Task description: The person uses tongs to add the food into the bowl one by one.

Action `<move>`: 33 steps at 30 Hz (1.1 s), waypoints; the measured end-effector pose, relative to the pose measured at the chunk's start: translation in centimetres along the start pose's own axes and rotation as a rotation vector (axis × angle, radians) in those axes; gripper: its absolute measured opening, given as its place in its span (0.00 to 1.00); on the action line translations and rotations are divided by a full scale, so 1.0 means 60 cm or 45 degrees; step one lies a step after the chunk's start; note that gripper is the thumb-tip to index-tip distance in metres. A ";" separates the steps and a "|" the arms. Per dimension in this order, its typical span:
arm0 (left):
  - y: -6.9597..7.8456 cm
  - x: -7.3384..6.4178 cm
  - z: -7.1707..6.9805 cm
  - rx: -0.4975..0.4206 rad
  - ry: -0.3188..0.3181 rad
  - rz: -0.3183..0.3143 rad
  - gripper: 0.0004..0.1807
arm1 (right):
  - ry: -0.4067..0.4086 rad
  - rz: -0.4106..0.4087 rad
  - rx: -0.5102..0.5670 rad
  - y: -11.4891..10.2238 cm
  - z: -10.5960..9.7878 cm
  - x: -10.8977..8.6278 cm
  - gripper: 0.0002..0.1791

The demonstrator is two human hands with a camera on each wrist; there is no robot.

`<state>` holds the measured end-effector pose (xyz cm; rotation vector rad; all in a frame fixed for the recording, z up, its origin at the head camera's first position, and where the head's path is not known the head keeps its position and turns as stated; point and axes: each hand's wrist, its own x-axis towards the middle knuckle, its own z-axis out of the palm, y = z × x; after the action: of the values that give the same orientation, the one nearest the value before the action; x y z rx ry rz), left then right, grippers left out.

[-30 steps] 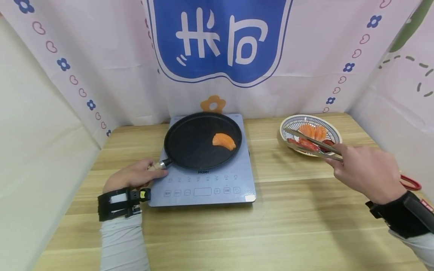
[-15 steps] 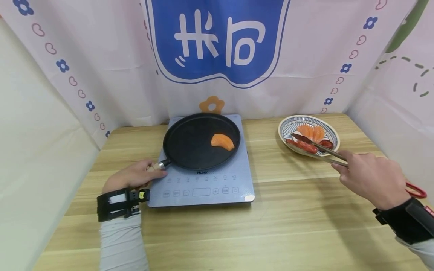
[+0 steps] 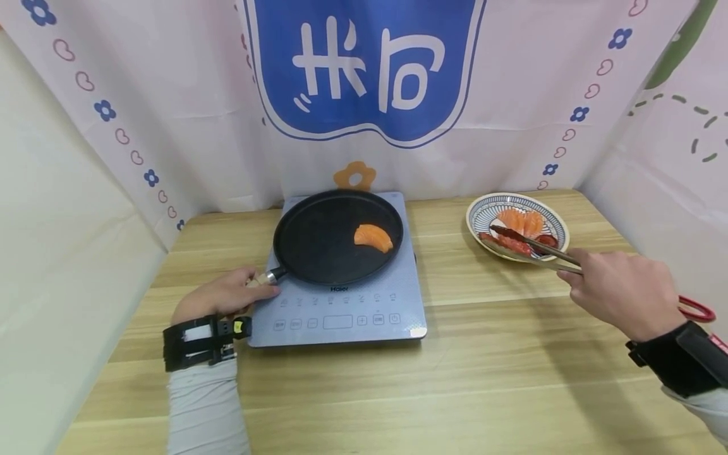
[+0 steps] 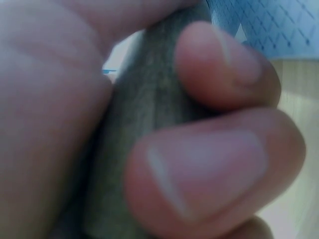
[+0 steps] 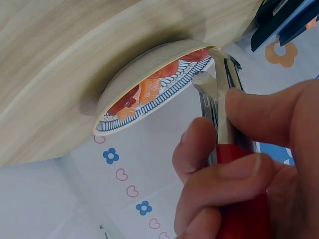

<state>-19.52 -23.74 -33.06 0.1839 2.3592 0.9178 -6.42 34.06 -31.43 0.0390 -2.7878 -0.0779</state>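
In the head view, my left hand (image 3: 230, 294) grips the handle of a flat black frying pan (image 3: 318, 240). Close up in the left wrist view, fingers curl round its wooden handle (image 4: 144, 94). One orange salmon slice (image 3: 373, 237) lies on the pan's right side. At the right, my right hand (image 3: 622, 291) holds metal tongs (image 3: 552, 251) with red grips (image 5: 244, 199). The tongs' tips reach into a blue-and-white patterned plate (image 3: 480, 212), at the red meat pieces (image 3: 514, 245) along its near side. Whether they pinch a piece, I cannot tell. More salmon slices (image 3: 520, 221) lie behind.
Under the pan is a pale induction cooker (image 3: 341, 335) with a touch panel. Both stand on a wooden table (image 3: 455, 392). A white cloth with a blue emblem (image 3: 370, 63) hangs at the back, and pale walls (image 3: 51, 221) flank the table.
The tongs and right hand have shifted slightly right and toward me, and the upper tong arm now lies between the salmon and the red meat. My left hand stays on the pan handle.
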 end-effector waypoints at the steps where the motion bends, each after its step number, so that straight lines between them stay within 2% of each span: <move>1: -0.001 0.000 -0.001 -0.003 -0.003 0.005 0.21 | -0.010 -0.002 -0.002 -0.001 0.000 0.003 0.11; 9: -0.004 0.000 -0.003 -0.042 -0.025 0.012 0.21 | 0.000 -0.092 -0.027 -0.005 0.007 0.011 0.11; 16: -0.005 0.002 -0.001 -0.056 -0.018 0.010 0.22 | 0.067 -0.114 -0.055 -0.009 0.021 0.012 0.19; 23: -0.007 0.002 -0.002 -0.055 -0.020 0.019 0.22 | -0.036 -0.049 -0.004 -0.011 0.039 0.009 0.20; 27: -0.009 0.004 -0.002 -0.068 -0.033 0.028 0.22 | -0.048 -0.026 0.033 -0.012 0.049 0.005 0.21; 33: -0.011 0.005 -0.001 -0.079 -0.037 0.025 0.21 | -0.157 0.019 0.109 -0.009 0.063 0.006 0.16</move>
<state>-19.74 -24.14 -33.59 0.1949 2.3030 0.9897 -8.07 33.71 -34.89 0.0358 -2.9128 0.0440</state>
